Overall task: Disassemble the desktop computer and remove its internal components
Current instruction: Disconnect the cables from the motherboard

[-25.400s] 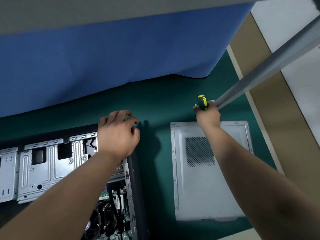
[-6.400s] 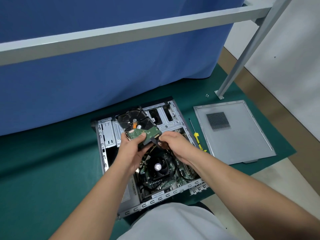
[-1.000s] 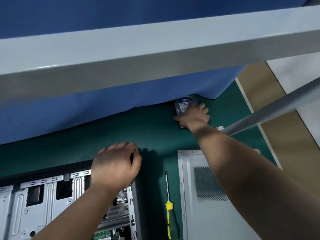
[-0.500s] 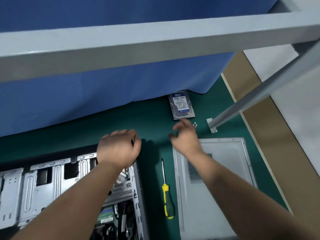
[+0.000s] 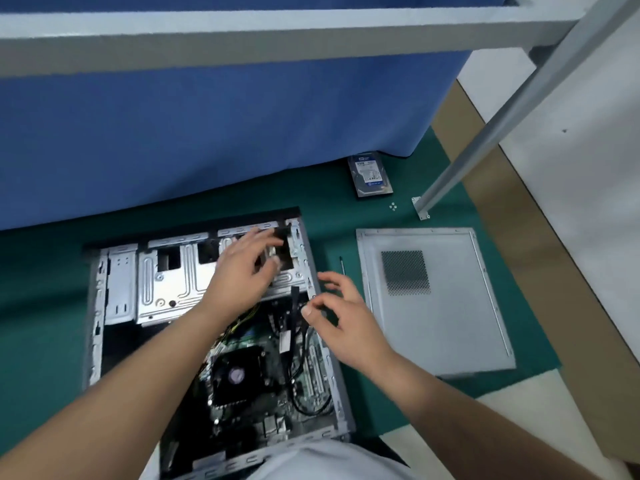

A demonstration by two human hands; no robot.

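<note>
Computer case (image 5: 104,306) lies open; left grip (image 5: 247,268) spread on the drive cage (image 5: 173,282), right grip (image 5: 343,313) loosely curled, empty. Loose cables (image 5: 298,341) beneath could snag if yanked.

Case (image 5: 93,341) bare stamped metal; side panel (image 5: 450,327) matt grey metal; mat (image 5: 41,306) matt green

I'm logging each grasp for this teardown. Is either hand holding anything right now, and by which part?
Nothing is held. The left hand lies spread over the drive cage; the right hand hovers by the case's edge, fingers loosely curled and empty.
</note>
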